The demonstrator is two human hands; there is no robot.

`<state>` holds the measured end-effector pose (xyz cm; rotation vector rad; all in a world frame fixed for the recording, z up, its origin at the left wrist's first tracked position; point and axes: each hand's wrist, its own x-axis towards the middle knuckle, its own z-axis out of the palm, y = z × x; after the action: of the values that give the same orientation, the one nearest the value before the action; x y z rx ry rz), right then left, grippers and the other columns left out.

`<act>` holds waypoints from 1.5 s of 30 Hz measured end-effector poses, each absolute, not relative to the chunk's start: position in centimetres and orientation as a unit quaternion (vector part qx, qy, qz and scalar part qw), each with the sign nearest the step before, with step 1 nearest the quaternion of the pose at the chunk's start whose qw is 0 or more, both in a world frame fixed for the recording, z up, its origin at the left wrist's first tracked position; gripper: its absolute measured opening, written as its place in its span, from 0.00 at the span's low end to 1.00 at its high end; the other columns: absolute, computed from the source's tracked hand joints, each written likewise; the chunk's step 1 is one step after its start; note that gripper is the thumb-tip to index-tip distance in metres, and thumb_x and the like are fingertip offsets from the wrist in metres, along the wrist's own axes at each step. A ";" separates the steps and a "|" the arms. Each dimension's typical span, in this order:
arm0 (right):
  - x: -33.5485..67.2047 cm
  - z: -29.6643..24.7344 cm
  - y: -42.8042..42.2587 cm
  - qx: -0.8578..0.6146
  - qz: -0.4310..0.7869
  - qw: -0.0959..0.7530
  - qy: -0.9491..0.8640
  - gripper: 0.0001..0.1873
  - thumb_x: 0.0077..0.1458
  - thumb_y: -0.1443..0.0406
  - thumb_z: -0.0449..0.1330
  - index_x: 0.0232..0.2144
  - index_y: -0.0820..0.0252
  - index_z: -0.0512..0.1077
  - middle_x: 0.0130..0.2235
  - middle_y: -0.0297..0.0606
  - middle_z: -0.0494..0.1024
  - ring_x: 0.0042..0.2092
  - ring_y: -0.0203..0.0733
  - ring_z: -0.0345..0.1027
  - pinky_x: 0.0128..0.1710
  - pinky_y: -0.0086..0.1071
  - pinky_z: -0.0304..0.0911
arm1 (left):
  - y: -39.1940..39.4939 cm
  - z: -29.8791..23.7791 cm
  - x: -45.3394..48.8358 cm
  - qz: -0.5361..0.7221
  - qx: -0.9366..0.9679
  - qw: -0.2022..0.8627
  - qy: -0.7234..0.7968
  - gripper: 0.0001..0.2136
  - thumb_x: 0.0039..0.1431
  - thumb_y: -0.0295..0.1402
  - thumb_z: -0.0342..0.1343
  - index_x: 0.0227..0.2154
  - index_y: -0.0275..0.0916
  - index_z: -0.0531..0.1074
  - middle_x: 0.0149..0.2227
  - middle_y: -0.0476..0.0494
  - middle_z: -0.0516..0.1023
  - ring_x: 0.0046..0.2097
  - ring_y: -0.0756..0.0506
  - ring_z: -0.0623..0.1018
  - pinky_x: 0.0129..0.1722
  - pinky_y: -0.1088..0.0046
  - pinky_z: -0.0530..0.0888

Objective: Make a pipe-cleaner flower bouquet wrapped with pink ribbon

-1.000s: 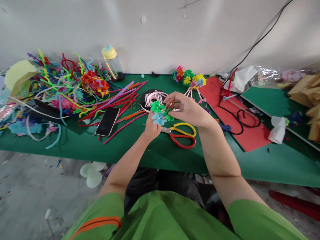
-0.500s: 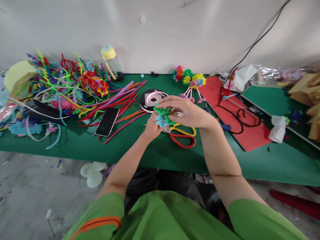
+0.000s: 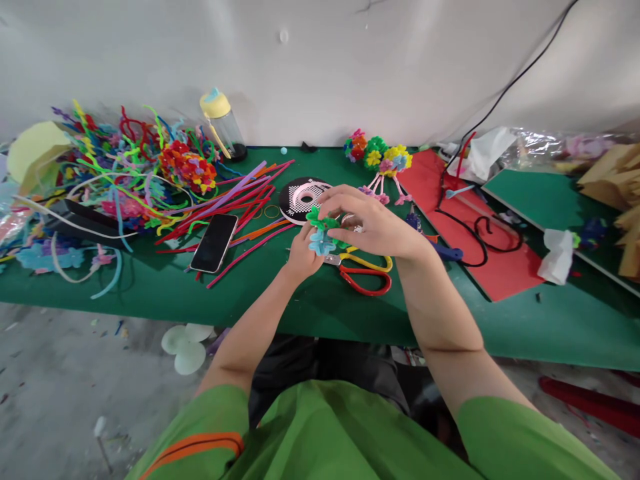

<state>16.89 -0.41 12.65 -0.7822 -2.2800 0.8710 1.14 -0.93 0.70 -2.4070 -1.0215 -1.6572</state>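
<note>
A small bunch of green and light blue pipe-cleaner flowers is held between my hands over the table's middle. My left hand grips it from the left and below, its fingers partly hidden behind the petals. From above and the right, my right hand curls over the bunch, thumb and fingertips pressed on the flowers. Just under the hands lies a pair of scissors with red and yellow handles. Behind them is a black and white disc with a pale pink strip on it.
Red, orange and purple pipe cleaners lie left of the hands, beside a phone. A tangled pile fills the left end. A bottle and finished flower balls stand by the wall. A black cable crosses a red board.
The bunch has turned slightly in my hands, so the light blue flower shows more fully. My right fingers have shifted a little left over it.
</note>
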 end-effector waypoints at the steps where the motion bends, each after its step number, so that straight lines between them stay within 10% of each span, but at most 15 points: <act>1: 16.9 12.6 -0.4 -0.290 0.319 0.283 -0.857 0.09 0.52 0.69 0.55 0.38 0.56 0.69 0.49 0.42 0.68 0.48 0.43 0.64 0.37 0.35 0.69 | -0.9 0.7 1.2 -0.542 -0.772 0.020 -0.331 0.10 0.64 0.36 0.37 0.37 0.40 0.62 0.33 0.43 0.70 0.35 0.48 0.73 0.30 0.72 0.72; 14: 16.8 12.4 -1.0 -0.191 0.213 0.218 -0.933 0.24 0.52 0.72 0.54 0.51 0.50 0.64 0.61 0.42 0.54 0.63 0.50 0.47 0.59 0.52 0.53 | -1.0 0.8 1.1 -0.541 -0.779 0.010 -0.317 0.10 0.63 0.34 0.38 0.41 0.40 0.63 0.34 0.43 0.70 0.35 0.47 0.73 0.35 0.68 0.73; 45: 15.6 12.4 -1.8 -0.217 0.026 0.210 -0.953 0.15 0.53 0.75 0.46 0.37 0.62 0.69 0.48 0.48 0.68 0.51 0.50 0.56 0.45 0.46 0.60 | -0.9 -1.2 1.6 -0.504 -0.771 -0.114 -0.371 0.11 0.60 0.34 0.46 0.44 0.38 0.62 0.43 0.40 0.71 0.50 0.43 0.73 0.45 0.63 0.74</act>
<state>15.65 -1.84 12.45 -0.6024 -2.6497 0.0724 1.55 -0.91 -1.20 -2.6165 -1.2572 -1.7107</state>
